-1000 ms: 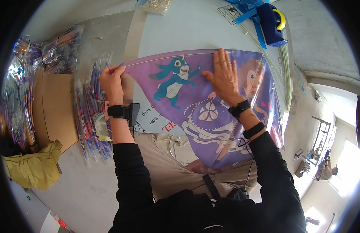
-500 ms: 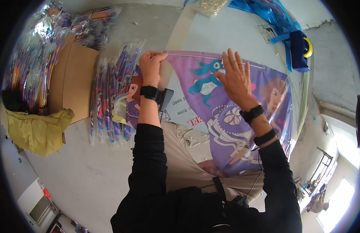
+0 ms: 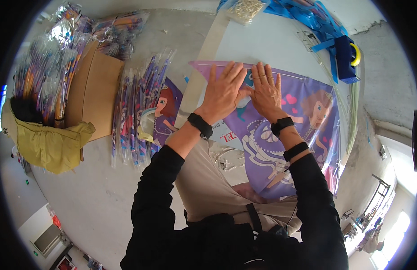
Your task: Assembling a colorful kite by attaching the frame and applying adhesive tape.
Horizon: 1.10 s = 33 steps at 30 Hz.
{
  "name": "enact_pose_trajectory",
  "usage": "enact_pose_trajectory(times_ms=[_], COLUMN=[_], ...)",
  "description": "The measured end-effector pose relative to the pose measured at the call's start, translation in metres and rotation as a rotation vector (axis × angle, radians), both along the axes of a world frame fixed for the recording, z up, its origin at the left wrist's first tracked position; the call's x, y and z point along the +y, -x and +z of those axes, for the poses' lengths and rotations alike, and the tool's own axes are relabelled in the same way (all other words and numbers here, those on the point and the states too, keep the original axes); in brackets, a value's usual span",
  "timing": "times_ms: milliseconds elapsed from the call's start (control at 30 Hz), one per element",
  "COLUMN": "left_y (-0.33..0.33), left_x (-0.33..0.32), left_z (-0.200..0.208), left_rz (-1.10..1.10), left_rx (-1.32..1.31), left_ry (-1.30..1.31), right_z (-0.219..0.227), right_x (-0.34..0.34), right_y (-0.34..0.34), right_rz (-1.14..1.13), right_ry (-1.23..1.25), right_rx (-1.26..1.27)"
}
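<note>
A purple printed sheet with cartoon figures lies over a pale board, its lower part draping toward my lap. A thin pale rod or seam runs along its far edge. My left hand lies flat near that edge, fingers stretched out, covering most of the blue rabbit figure. Right beside it, my right hand is also flat on the sheet, fingers extended. The thumbs nearly meet. Neither hand grips anything. The sheet's pointed left corner sticks out beyond my left hand.
Several plastic-wrapped purple bundles lie to the left, by a cardboard box and a yellow-green cloth. At the far side are a bag of small pale pieces, blue straps and a blue tape dispenser. Thin rods line the right edge.
My left hand has let go of the sheet's left corner and moved right, flattening beside my right hand. The right hand has shifted slightly and remains on the sheet.
</note>
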State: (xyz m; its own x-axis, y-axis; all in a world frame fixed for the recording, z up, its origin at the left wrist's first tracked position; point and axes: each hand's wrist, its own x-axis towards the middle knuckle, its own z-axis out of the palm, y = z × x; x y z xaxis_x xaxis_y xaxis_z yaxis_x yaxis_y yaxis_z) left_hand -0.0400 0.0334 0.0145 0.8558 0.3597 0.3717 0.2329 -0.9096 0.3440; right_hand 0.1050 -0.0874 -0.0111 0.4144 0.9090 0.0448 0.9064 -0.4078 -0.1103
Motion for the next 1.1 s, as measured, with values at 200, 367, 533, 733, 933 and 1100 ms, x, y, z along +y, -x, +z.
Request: enact_pose_trajectory(times_ms=[200,367,533,733,933,1100], left_y=[-0.009,-0.001,0.007,0.002,-0.012,-0.053], left_x=[-0.004,0.008,0.016,0.014,0.009,-0.015], left_z=[-0.018,-0.017,-0.012,-0.014,0.007,0.003], left_rz=[-0.034,-0.012,0.018,0.034,0.053,-0.037], left_rx=[0.248,0.331,0.345,0.357,0.311,0.268], left_ry=[-0.140,-0.215,-0.148,-0.158,-0.165,-0.077], right_z=[-0.002,-0.003,-0.001,-0.003,0.024,0.018], right_x=[-0.002,-0.007,-0.019,-0.065,-0.088,-0.035], right_y=[-0.003,-0.004,-0.015,-0.062,-0.098,-0.057], right_rz=[0.005,0.003,-0.045,-0.241,-0.421,0.012], right_ry=[-0.011,-0.038,-0.057,0.038,0.095,-0.101], right_rx=[0.014,0.055,0.071,-0.005,-0.057,-0.051])
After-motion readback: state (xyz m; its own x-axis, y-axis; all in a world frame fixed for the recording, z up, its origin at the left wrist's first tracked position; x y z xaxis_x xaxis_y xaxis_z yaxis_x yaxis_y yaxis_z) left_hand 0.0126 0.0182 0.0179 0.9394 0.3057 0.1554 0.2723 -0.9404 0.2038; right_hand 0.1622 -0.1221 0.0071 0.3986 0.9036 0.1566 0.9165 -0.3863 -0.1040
